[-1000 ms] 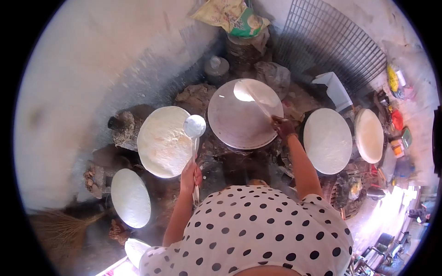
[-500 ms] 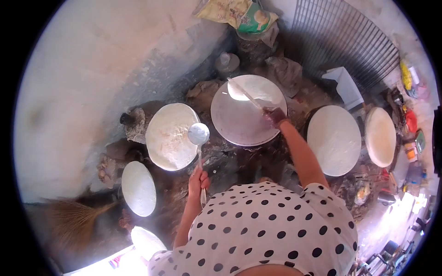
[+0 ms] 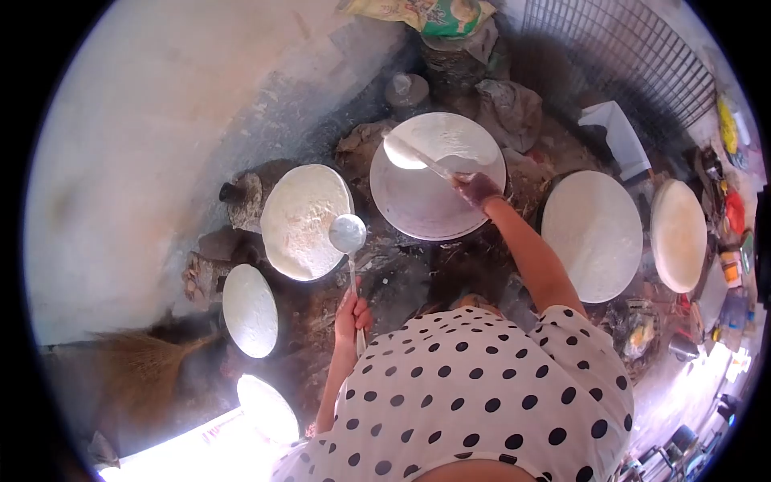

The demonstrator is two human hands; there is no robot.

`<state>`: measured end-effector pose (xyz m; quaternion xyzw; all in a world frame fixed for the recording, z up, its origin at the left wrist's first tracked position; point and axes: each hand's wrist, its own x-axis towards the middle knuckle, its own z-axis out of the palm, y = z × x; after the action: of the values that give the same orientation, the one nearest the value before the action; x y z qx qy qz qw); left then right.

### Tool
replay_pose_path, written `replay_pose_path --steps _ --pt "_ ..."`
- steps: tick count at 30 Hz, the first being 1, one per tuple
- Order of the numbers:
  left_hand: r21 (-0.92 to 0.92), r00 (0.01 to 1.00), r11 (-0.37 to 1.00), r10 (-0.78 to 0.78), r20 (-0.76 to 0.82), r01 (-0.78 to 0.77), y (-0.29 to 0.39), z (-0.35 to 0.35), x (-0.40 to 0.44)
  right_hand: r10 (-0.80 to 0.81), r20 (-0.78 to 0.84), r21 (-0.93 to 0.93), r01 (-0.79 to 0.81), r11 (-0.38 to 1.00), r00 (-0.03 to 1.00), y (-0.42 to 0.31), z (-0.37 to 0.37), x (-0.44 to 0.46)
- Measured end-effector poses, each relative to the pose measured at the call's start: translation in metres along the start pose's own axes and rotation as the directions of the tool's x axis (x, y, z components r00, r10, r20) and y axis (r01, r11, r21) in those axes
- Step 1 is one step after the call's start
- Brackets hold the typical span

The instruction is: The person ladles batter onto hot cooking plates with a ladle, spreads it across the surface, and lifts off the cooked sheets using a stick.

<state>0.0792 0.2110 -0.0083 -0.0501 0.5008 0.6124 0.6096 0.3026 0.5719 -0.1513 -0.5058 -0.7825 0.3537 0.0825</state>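
Observation:
My left hand is closed around the handle of a metal ladle. The ladle's round bowl is over the lower right edge of a batter-covered round griddle. In a dark covering that looks like a glove, my right hand grips a long flat spreader stick. The stick lies across the large middle griddle, its far end in white batter. Batter covers the griddle's far part; the near part is bare and grey.
To the right are a pale round griddle and a thick round stack of pale sheets. Smaller white discs stand at left, near a straw broom. A wire rack leans on the back wall, beside a white board.
The spreader has swept the batter wider, along the far edge toward the right. My right hand turned slightly. The view shifted a little; the ladle stays over the left griddle.

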Motion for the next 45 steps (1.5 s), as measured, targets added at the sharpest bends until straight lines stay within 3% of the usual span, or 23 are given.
replay_pose_path --steps 2,4,6,9,14,16,18,19,20,22,23,26,27,28,30,31,34,35,36,38,39,42,45 --pt "0.02 0.998 0.998 0.054 0.035 -0.054 -0.002 0.001 -0.003 -0.147 -0.011 0.026 0.147 0.989 0.989 0.018 -0.012 0.004" --pt "0.013 0.997 0.997 0.074 0.032 -0.075 -0.006 -0.002 -0.007 0.188 -0.173 0.059 -0.18 0.982 0.967 0.025 -0.021 0.004" --pt "0.017 0.996 0.996 0.086 0.029 -0.087 -0.009 -0.005 -0.009 0.231 -0.147 0.16 -0.207 0.965 0.962 -0.008 -0.034 -0.01" --pt "0.022 0.999 0.999 0.048 -0.017 -0.047 -0.011 -0.005 -0.008 0.226 -0.06 -0.159 -0.233 0.959 0.972 -0.013 -0.012 0.003" --pt "-0.118 0.998 0.992 0.059 0.033 -0.055 -0.016 -0.013 -0.006 -0.245 0.096 0.083 0.237 0.968 0.965 0.036 -0.008 0.016" --pt "-0.094 0.998 0.993 0.069 0.01 -0.068 -0.016 -0.011 -0.007 -0.253 0.005 -0.108 0.252 0.962 0.968 0.022 -0.029 0.015" --pt "-0.064 0.998 0.996 0.069 -0.015 -0.07 -0.016 -0.011 -0.007 0.251 0.088 0.04 -0.256 0.966 0.964 -0.005 -0.045 0.011" --pt "-0.092 0.998 0.995 0.043 -0.044 -0.047 -0.017 -0.012 -0.006 0.259 0.022 -0.232 -0.247 0.941 0.966 -0.028 -0.054 -0.002" --pt "-0.12 0.998 0.992 0.017 -0.068 -0.025 -0.017 -0.012 -0.005 0.258 0.026 -0.234 -0.245 0.941 0.966 -0.014 -0.041 0.003" --pt "-0.112 0.999 0.993 0.029 -0.036 -0.033 -0.018 -0.012 -0.006 -0.122 0.171 0.002 0.123 0.992 0.978 0.015 -0.021 0.012" --pt "-0.099 0.999 0.994 0.043 -0.001 -0.043 -0.019 -0.012 -0.006 -0.226 0.1 0.056 0.221 0.974 0.969 0.025 -0.021 0.008" --pt "-0.104 0.998 0.993 0.063 -0.011 -0.064 -0.022 -0.009 -0.008 -0.039 0.098 0.06 0.033 0.998 0.994 0.018 -0.052 0.014" --pt "-0.104 0.998 0.993 0.06 -0.022 -0.062 -0.024 -0.013 -0.008 0.107 0.059 0.288 -0.12 0.95 0.992 0.044 -0.032 0.037" --pt "-0.105 0.999 0.993 0.044 -0.029 -0.047 -0.027 -0.017 -0.005 0.109 0.071 0.29 -0.125 0.949 0.992 0.022 -0.041 0.028" --pt "-0.105 0.999 0.994 0.026 -0.043 -0.031 -0.029 -0.019 -0.006 0.085 -0.019 -0.163 -0.087 0.983 0.996 -0.019 -0.06 0.017" --pt "-0.143 0.999 0.99 0.009 -0.053 -0.017 -0.029 -0.015 -0.007 0.084 -0.015 -0.163 -0.086 0.983 0.996 -0.014 -0.055 0.018" --pt "-0.181 0.998 0.983 0.017 -0.059 -0.027 -0.032 -0.003 -0.016 -0.116 0.225 0.095 0.097 0.991 0.967 0.027 -0.029 0.02" --pt "-0.164 0.998 0.985 0.039 -0.056 -0.047 -0.035 -0.002 -0.019 -0.533 0.047 0.181 0.518 0.836 0.845 0.052 -0.026 0.025" --pt "-0.17 0.997 0.984 0.043 -0.064 -0.054 -0.039 -0.001 -0.02 -0.54 0.054 0.184 0.523 0.832 0.84 0.056 -0.029 0.032" --pt "-0.137 0.995 0.987 0.069 -0.076 -0.079 -0.047 -0.005 -0.025 -0.085 0.141 0.468 0.009 0.884 0.986 0.057 -0.032 0.049" --pt "-0.135 0.994 0.988 0.066 -0.088 -0.077 -0.053 -0.01 -0.025 0.023 0.068 0.144 -0.032 0.989 0.997 0.032 -0.045 0.052" --pt "-0.245 0.998 0.969 0.027 -0.062 -0.041 -0.065 -0.014 -0.029 -0.035 0.178 -0.125 0.058 0.99 0.983 -0.01 -0.056 0.033" --pt "-0.333 0.991 0.942 -0.001 -0.136 -0.044 -0.076 -0.002 -0.044 -0.347 0.2 -0.051 0.363 0.93 0.916 0.03 -0.043 0.016"
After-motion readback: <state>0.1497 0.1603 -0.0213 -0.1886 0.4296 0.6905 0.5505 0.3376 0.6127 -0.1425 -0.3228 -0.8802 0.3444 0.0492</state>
